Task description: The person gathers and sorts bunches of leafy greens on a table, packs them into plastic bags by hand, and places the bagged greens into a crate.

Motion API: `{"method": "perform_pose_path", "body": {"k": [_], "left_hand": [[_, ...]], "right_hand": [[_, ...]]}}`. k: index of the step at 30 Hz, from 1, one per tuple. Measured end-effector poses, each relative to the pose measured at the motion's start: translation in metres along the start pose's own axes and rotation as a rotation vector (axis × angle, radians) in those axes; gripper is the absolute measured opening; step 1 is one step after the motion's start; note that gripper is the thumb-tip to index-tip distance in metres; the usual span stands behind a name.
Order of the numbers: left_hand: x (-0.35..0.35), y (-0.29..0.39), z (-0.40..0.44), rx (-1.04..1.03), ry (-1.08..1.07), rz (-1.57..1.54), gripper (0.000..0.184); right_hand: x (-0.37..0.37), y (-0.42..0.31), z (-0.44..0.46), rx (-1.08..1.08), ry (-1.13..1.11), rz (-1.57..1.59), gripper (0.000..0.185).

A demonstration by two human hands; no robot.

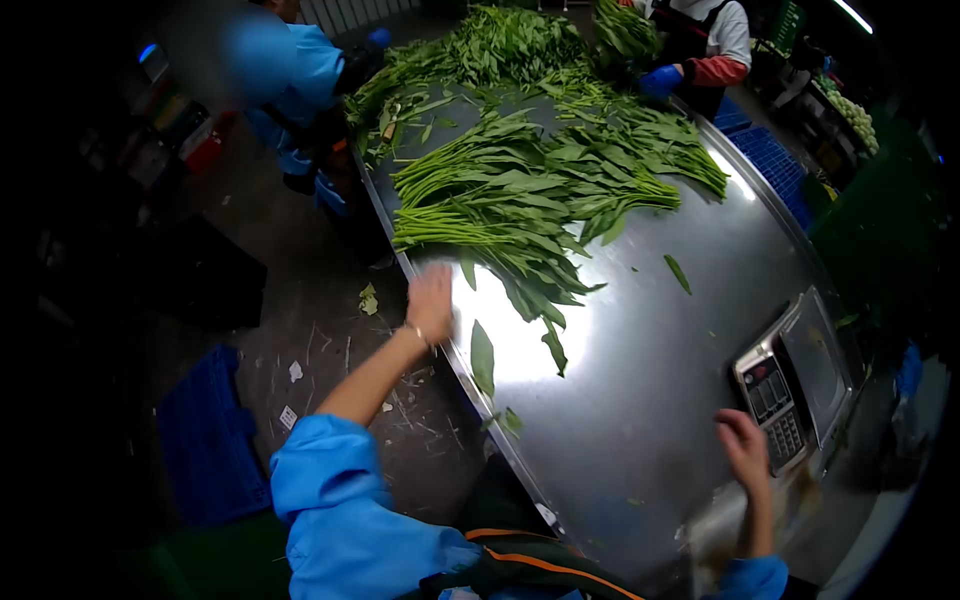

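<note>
My left hand (430, 303) is at the left rim of the metal table, fingers stretched out and holding nothing. Just beyond its fingertips are the cut stems of a bunch of long-leaved greens (470, 228), one of several bunches laid side by side. Over on the right, my right hand (745, 450) hovers beside the keypad of a digital scale (775, 400), its fingers loosely bent and bare. Whether it touches the scale, I cannot tell. A loose leaf (482, 358) lies on the table below my left hand.
The metal table (640, 400) has a raised rim. A large heap of greens (510, 45) covers its far end. One person in blue (300, 75) stands at the far left, another with a blue glove (661, 81) at the far right. A blue crate (212, 440) sits on the littered floor.
</note>
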State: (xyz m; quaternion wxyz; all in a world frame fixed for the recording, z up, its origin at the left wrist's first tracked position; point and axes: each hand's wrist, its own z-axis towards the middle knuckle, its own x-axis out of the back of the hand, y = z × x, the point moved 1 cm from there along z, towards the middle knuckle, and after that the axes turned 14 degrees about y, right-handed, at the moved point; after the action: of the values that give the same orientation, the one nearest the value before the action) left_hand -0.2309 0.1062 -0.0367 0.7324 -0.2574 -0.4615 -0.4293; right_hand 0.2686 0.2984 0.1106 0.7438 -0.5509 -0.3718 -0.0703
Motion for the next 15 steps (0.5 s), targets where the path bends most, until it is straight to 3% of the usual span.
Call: {"method": "perform_pose_path", "body": {"k": [2, 4, 6, 7, 9, 11, 12, 15], "left_hand": [[-0.010, -0.042, 0.062, 0.098, -0.236, 0.131, 0.087], [-0.029, -0.072, 0.106, 0.152, -0.349, 0.184, 0.099], [-0.060, -0.094, 0.129, 0.119, -0.422, 0.193, 0.111], [-0.092, -0.110, 0.132, 0.055, -0.336, 0.237, 0.113], [-0.092, -0.107, 0.150, 0.031, -0.497, 0.207, 0.113], [-0.087, -0.110, 0.160, -0.029, -0.555, 0.149, 0.108], [-0.095, -0.116, 0.156, -0.093, -0.445, 0.124, 0.099], [-0.102, -0.125, 0.164, -0.135, -0.436, 0.001, 0.084]], "right_hand": [[-0.078, -0.014, 0.002, -0.163, -0.060, 0.141, 0.017], [-0.139, -0.042, -0.002, -0.146, -0.304, 0.015, 0.017], [-0.205, -0.042, -0.008, -0.207, -0.622, -0.401, 0.031], [-0.241, -0.048, -0.014, -0.194, -0.761, -0.514, 0.037], [-0.300, -0.072, -0.019, -0.195, -0.966, -0.269, 0.040], [-0.327, -0.102, -0.008, 0.102, -0.498, 0.237, 0.032], [-0.326, -0.111, 0.006, 0.029, -0.497, 0.274, 0.030], [-0.314, -0.115, 0.041, -0.152, -0.422, 0.329, 0.029]]}}
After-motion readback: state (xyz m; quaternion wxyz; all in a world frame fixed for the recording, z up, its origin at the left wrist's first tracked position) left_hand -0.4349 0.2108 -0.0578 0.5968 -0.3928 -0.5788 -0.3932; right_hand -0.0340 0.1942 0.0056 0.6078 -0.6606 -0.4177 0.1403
